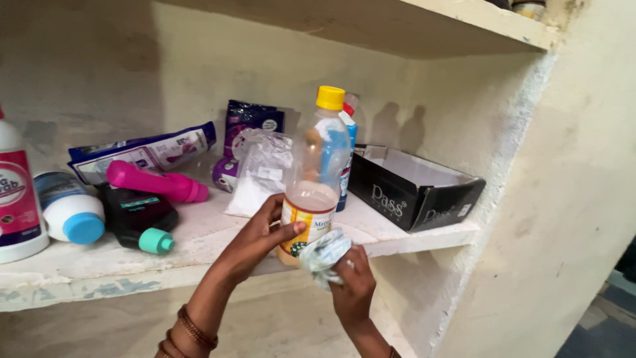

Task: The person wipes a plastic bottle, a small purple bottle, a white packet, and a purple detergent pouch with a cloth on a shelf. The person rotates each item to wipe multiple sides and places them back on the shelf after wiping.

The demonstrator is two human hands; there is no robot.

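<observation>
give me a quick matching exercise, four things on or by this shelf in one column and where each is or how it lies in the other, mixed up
Things
1. clear bottle with yellow cap
2. crumpled cloth
3. black cardboard box
4. pink bottle

Places or states
A. lying on its side on the left part of the shelf
B. standing open at the right end of the shelf
C. held upright in the left hand
D. bunched in the right hand, against the bottle's base

Pairs: 1-C, 2-D, 3-B, 4-A
</observation>
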